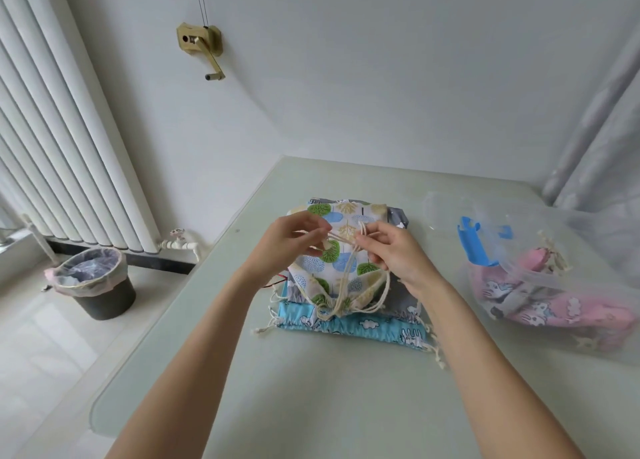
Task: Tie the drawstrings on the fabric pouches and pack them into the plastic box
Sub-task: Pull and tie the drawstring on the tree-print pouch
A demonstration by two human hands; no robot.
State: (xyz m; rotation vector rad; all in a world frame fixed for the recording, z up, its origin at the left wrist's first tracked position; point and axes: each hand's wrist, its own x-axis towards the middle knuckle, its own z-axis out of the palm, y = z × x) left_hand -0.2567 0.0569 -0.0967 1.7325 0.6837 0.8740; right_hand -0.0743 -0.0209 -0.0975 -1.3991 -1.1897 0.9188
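A pouch with a green and blue tree print (337,263) lies on top of a small stack in the middle of the table. Its mouth is gathered toward me, and its cream drawstrings (349,275) run up from there to my hands. My left hand (294,239) pinches the cord ends. Opposite it, my right hand (391,254) pinches a loop of the same cords. Under this pouch lie a grey one (401,297) and a blue cloud-print one (367,329). The clear plastic box (568,285) stands at the right with pink pouches (554,309) inside.
The box's clear lid (446,213) with a blue latch (472,244) lies behind the box. A lined bin (95,282) stands on the floor at the left, below a white radiator (62,154). The table's rounded left edge (104,389) is near my left arm.
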